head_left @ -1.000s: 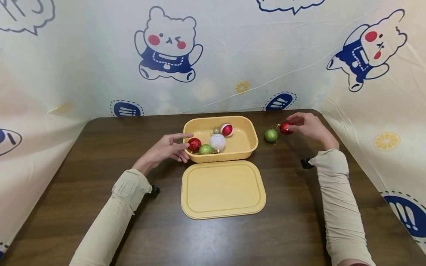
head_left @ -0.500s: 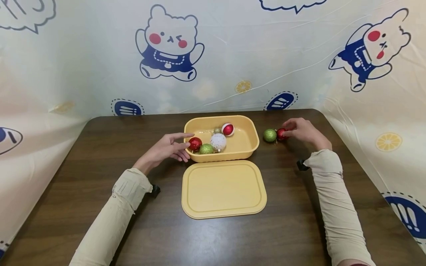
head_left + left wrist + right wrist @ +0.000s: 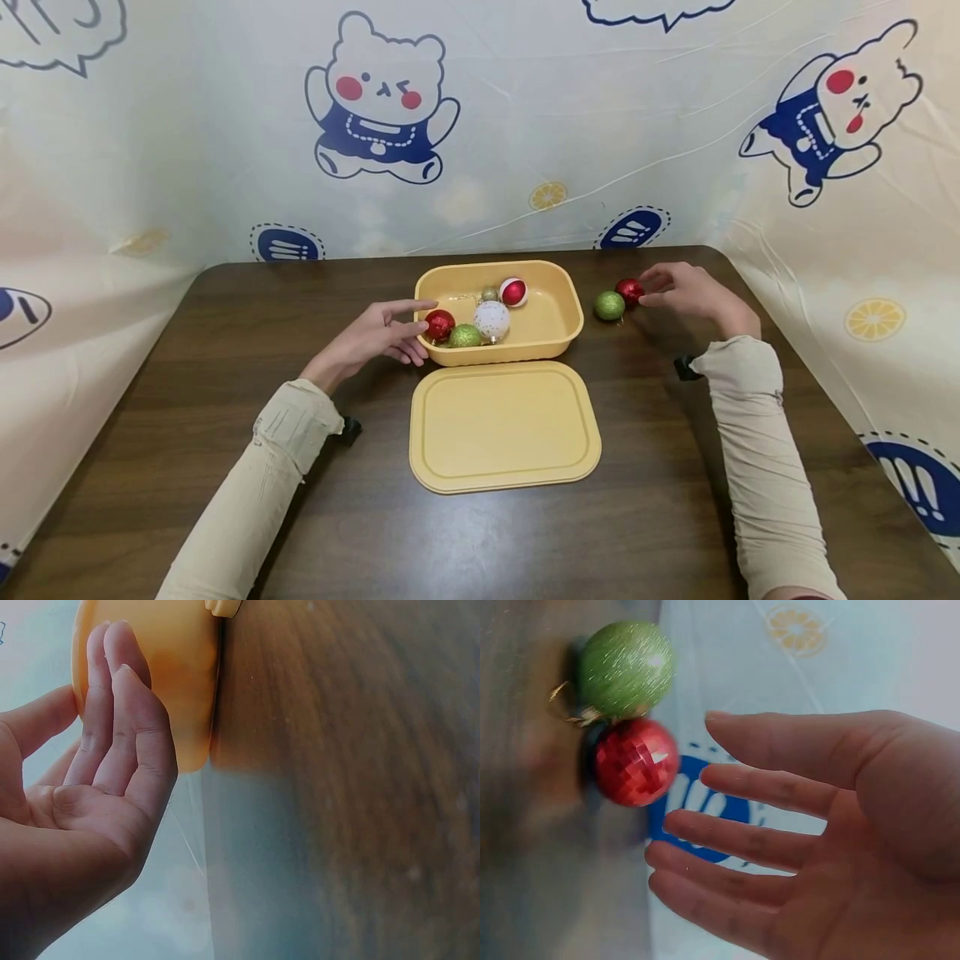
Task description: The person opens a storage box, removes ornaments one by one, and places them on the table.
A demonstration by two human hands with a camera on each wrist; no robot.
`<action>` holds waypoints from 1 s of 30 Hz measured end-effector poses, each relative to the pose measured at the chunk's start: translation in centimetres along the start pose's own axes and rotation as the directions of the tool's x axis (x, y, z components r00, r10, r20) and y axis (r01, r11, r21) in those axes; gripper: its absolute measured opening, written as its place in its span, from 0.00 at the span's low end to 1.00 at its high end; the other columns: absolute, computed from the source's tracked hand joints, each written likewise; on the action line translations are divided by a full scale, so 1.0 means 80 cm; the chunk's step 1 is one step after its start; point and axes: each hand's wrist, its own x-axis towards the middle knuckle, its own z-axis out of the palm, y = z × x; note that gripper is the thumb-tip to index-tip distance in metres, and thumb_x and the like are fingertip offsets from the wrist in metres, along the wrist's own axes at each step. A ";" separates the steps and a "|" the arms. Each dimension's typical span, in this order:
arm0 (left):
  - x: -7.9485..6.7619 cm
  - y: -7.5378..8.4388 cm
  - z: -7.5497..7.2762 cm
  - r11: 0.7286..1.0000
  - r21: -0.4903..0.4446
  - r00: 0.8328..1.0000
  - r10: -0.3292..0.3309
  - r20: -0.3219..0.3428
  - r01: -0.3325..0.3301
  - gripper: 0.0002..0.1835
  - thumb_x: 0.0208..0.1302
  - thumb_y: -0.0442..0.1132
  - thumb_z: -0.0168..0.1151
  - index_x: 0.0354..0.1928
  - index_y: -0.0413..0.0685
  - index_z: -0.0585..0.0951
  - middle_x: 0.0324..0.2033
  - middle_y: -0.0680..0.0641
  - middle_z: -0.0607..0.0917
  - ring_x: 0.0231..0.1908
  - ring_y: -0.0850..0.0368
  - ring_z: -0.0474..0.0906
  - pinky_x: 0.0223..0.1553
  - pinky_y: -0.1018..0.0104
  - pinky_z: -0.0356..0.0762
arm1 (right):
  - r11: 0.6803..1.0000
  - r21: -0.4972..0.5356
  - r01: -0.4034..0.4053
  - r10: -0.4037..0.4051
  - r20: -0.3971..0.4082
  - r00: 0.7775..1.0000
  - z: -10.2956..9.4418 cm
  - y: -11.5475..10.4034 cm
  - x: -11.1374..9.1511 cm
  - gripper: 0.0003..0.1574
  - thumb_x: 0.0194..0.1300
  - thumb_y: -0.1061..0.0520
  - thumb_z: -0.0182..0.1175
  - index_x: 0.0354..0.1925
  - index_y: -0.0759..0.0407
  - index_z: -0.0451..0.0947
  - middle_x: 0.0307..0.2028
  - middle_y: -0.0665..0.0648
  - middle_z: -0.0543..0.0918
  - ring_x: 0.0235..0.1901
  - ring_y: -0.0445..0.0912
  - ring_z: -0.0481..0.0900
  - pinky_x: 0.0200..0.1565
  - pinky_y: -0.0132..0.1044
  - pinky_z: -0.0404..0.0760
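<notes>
The left hand (image 3: 375,337) is at the left end of the yellow box (image 3: 517,356), its upper digits at the rim; the left wrist view shows three fingers close together and loosely bent beside the outer wall, clamped on nothing, though I cannot tell whether they press it. In the box, roughly from the left, are a shiny red ball (image 3: 440,324), a glittery green ball (image 3: 465,336), a small gold ball (image 3: 490,294), a speckled white ball (image 3: 492,320) and a red-and-white ball (image 3: 513,292). The flat yellow lid (image 3: 505,427) lies on the table (image 3: 187,375) just in front of the box. To the right of the box, a second green ball (image 3: 609,306) and a faceted red ball (image 3: 628,291) sit side by side, apparently touching. The right hand (image 3: 693,292) is just right of that pair, fingers apart, nothing between them. The step in hand seems to be placing or taking the faceted red ball; the stance alone does not settle which. Placing would call for withdrawing without nudging the pair; taking, for closing the fingers round the ball
</notes>
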 end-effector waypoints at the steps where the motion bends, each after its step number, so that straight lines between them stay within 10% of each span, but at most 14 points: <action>1: 0.000 0.000 0.000 1.000 0.000 1.000 0.000 0.001 0.000 0.28 0.72 0.41 0.60 0.72 0.49 0.69 0.32 0.35 0.87 0.32 0.44 0.87 0.41 0.49 0.85 | 1.000 -0.007 0.005 -0.005 -0.002 1.000 -0.001 -0.005 -0.002 0.29 0.69 0.52 0.63 0.61 0.67 0.72 0.56 0.75 0.78 0.55 0.67 0.76 0.56 0.63 0.74; 13: -0.001 -0.001 0.000 1.000 0.003 1.000 -0.003 0.000 0.003 0.28 0.72 0.41 0.61 0.72 0.48 0.68 0.32 0.35 0.87 0.31 0.45 0.87 0.40 0.51 0.86 | 0.971 -0.106 0.213 -0.225 -0.111 0.968 0.011 -0.101 -0.014 0.23 0.68 0.58 0.64 0.58 0.67 0.76 0.55 0.66 0.81 0.51 0.57 0.79 0.56 0.55 0.76; 30: -0.001 0.001 -0.001 1.000 -0.016 1.000 0.012 0.012 -0.012 0.27 0.73 0.41 0.60 0.71 0.48 0.69 0.32 0.35 0.87 0.31 0.46 0.87 0.39 0.52 0.86 | 0.914 -0.033 0.405 -0.399 0.120 0.909 0.094 -0.201 0.023 0.21 0.71 0.55 0.62 0.57 0.67 0.78 0.51 0.63 0.83 0.51 0.56 0.80 0.56 0.50 0.78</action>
